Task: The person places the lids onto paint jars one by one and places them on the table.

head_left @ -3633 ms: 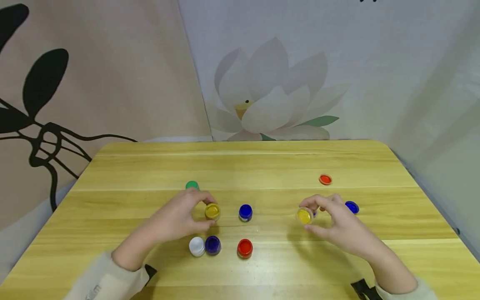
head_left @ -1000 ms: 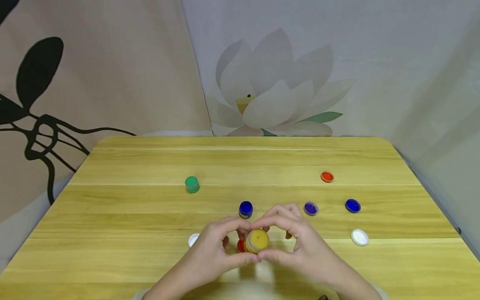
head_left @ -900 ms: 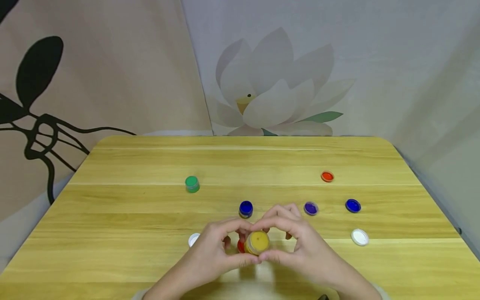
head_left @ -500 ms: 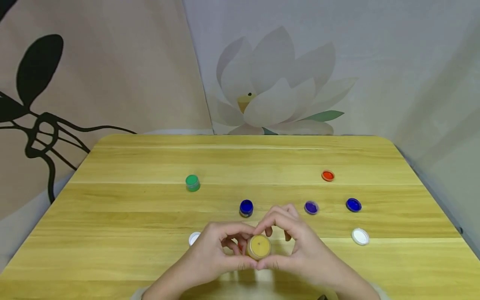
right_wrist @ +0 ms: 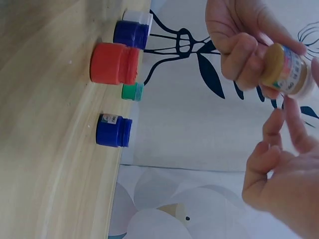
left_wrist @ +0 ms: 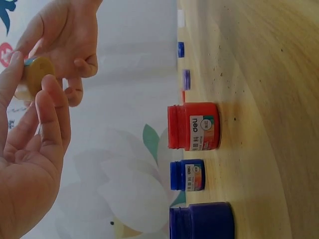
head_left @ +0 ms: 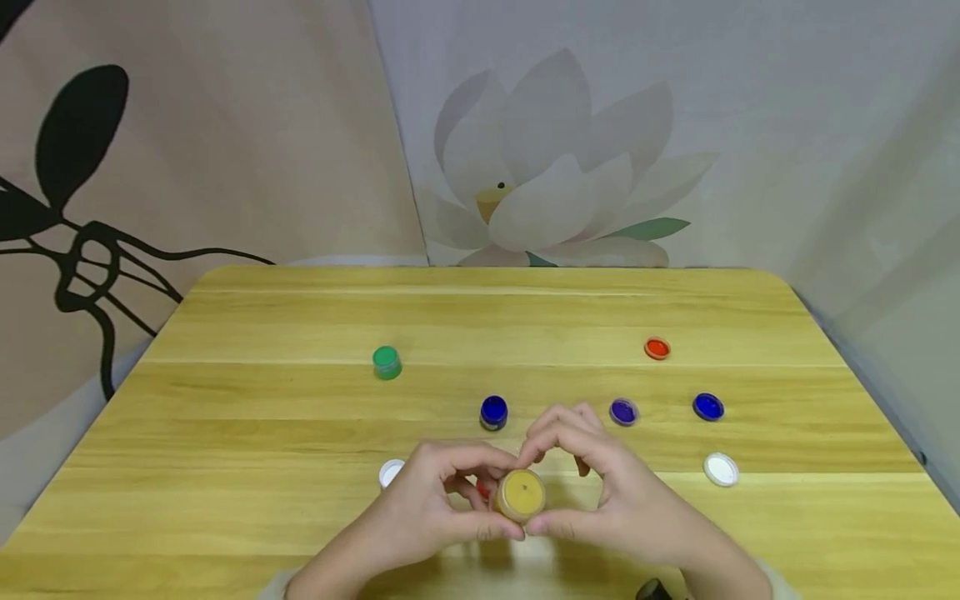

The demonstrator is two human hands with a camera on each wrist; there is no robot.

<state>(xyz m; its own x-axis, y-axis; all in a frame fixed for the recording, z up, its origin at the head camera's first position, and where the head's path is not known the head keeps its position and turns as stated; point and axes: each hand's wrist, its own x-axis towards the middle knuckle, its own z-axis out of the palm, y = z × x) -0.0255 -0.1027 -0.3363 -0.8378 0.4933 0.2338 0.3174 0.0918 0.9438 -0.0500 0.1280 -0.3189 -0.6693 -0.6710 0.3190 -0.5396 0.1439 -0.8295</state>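
Note:
Both hands meet above the near middle of the table around a yellow paint jar [head_left: 522, 495], its round yellow top facing up in the head view. My left hand [head_left: 431, 500] grips the jar from the left between thumb and fingers. From the other side, the thumb and forefinger of my right hand [head_left: 600, 487] pinch the jar's upper rim. A label and a pale, translucent upper end show on the jar [right_wrist: 286, 69] in the right wrist view. Just beyond lies a red paint jar [left_wrist: 199, 126], mostly hidden by the left hand in the head view.
Lidless blue [head_left: 493, 412] and purple [left_wrist: 204, 221] jars, a white jar [head_left: 391, 472] and a green jar [head_left: 387, 362] stand on the table [head_left: 247, 417]. Red [head_left: 657, 348], purple [head_left: 624, 411], blue [head_left: 708, 407] and white [head_left: 722, 469] lids lie at right.
Earlier the hands were apart, the left with the lidless yellow jar and the right with its yellow lid. They came together at the jar, which has since tipped more upright and shifted slightly right.

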